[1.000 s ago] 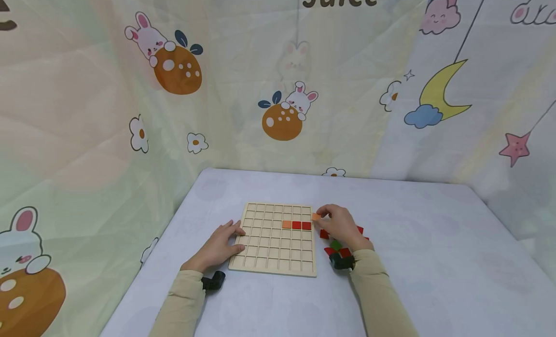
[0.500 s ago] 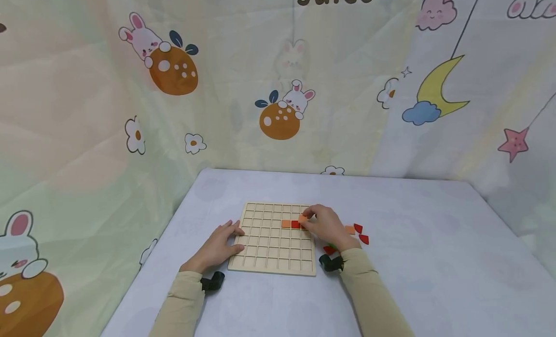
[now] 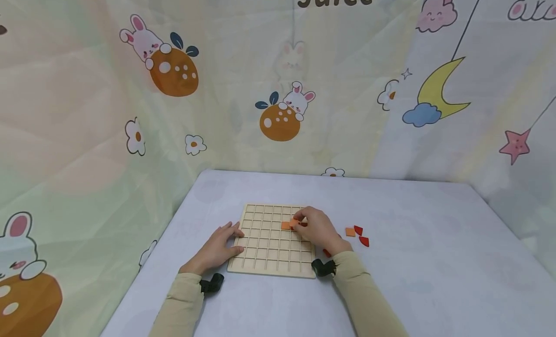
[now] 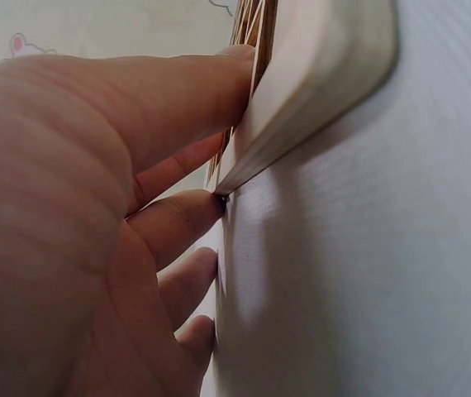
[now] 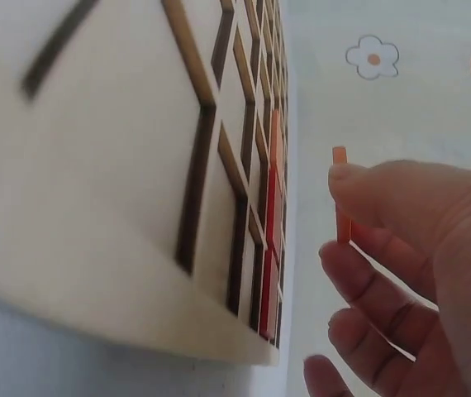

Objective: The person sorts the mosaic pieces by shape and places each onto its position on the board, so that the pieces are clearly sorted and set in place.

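Note:
A wooden grid board (image 3: 271, 256) lies on the table. My left hand (image 3: 218, 247) rests at its left edge, fingers spread, with the thumb (image 4: 211, 91) over the rim in the left wrist view. Between thumb and fingertips my right hand (image 3: 320, 232) pinches an orange square tile (image 5: 342, 198), held just above the board's upper right part. Set in one row of the grid are another orange tile (image 3: 285, 225) and two red tiles (image 5: 272, 217), which the right hand mostly covers in the head view.
Right of the board lie a loose orange tile (image 3: 350, 232) and two red curved-edge pieces (image 3: 364, 241). Another red piece (image 3: 327, 253) shows partly from under the right wrist. A printed cloth wall (image 3: 347, 134) stands behind the table.
My right hand has carried the orange tile leftward from beside the board's right edge to over the filled row. Loose pieces at the right came into sight. The left hand has stayed put.

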Demonstrator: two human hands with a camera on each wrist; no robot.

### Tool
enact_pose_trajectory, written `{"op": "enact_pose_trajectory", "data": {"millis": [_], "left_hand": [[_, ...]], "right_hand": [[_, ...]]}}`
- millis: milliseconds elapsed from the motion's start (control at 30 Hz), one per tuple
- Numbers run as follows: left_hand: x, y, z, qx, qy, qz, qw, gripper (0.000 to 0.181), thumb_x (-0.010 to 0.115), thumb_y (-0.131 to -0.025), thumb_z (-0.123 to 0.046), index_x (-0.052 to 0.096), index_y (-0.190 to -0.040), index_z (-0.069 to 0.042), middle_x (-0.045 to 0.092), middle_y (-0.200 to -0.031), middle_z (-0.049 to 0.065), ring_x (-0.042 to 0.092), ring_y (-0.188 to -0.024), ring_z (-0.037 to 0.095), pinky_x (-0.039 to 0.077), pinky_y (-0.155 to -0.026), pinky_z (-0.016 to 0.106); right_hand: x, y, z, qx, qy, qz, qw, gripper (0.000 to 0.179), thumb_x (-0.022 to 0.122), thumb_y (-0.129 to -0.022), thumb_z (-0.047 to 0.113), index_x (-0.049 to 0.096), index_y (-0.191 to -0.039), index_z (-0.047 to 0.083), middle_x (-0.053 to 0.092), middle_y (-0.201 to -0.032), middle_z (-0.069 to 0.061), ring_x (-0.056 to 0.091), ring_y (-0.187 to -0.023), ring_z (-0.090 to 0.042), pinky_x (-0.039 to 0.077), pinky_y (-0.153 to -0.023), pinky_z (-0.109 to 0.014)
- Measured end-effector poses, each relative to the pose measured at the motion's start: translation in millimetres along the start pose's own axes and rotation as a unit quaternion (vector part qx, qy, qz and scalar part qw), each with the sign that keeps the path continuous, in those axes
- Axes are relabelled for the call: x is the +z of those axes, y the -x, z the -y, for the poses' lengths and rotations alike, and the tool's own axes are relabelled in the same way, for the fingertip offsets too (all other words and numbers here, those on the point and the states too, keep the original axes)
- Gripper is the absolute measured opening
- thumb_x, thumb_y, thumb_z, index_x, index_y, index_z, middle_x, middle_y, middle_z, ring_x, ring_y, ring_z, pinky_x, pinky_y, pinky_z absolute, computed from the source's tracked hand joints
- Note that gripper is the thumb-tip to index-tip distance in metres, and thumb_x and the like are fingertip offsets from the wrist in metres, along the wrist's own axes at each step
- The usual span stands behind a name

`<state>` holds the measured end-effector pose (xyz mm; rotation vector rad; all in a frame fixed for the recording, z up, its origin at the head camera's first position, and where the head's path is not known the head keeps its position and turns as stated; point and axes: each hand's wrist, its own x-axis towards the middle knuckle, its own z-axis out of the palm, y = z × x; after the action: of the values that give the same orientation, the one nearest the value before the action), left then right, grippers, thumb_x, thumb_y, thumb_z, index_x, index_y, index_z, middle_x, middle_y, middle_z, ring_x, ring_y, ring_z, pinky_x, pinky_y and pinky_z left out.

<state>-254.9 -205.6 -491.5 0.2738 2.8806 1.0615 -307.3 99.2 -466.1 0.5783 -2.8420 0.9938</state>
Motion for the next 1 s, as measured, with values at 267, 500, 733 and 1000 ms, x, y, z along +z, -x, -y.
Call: {"op": "enact_pose_trajectory", "data": {"millis": [267,500,733,1000], "left_hand": [[-1.6,0.8,2.2,-0.004,0.008,-0.002,1.0000,0.026,0.075,-0.086,-0.020,0.064,-0.110,-0.021,0.034,-0.156,0.008,0.016,-0.148,0.035,0.011,-0.120,0.057],[-1.4,2.1,2.9,-0.005,0.013,-0.004,0.9999,0.027,0.076,-0.085,-0.019,0.064,-0.109,-0.021,0.035,-0.156,0.008,0.017,-0.148,0.035,0.011,-0.120,0.057],[0.3,2.0,2.7,0.003,0.016,-0.004,0.9999,0.026,0.076,-0.085,-0.019,0.064,-0.109,-0.020,0.035,-0.156,0.008,0.017,-0.148,0.036,0.011,-0.120,0.058],[0.3,1.4,1.8,0.007,0.019,-0.006,0.9998,0.025,0.075,-0.086,-0.019,0.064,-0.109,-0.021,0.035,-0.156,0.008,0.017,-0.148,0.035,0.010,-0.120,0.056]], "right_hand": [[9.1,-3.8,11.5,-0.016,0.015,-0.030,0.9993,0.020,0.075,-0.086,0.026,0.073,-0.102,0.014,0.067,-0.097,0.004,0.060,-0.084,-0.014,0.053,-0.074,-0.030],[19.5,-6.6,16.5,-0.027,0.029,-0.006,0.9992,0.021,0.075,-0.087,0.026,0.074,-0.103,0.014,0.068,-0.098,0.004,0.058,-0.083,-0.012,0.053,-0.075,-0.028],[23.2,-5.5,17.8,-0.035,0.031,0.003,0.9989,0.022,0.073,-0.087,0.023,0.074,-0.106,0.012,0.065,-0.093,0.005,0.054,-0.076,-0.010,0.049,-0.068,-0.024],[25.4,-7.6,27.5,-0.036,0.018,0.004,0.9992,0.024,0.072,-0.086,0.025,0.073,-0.106,0.011,0.064,-0.090,0.006,0.055,-0.079,-0.011,0.051,-0.071,-0.026]]}}
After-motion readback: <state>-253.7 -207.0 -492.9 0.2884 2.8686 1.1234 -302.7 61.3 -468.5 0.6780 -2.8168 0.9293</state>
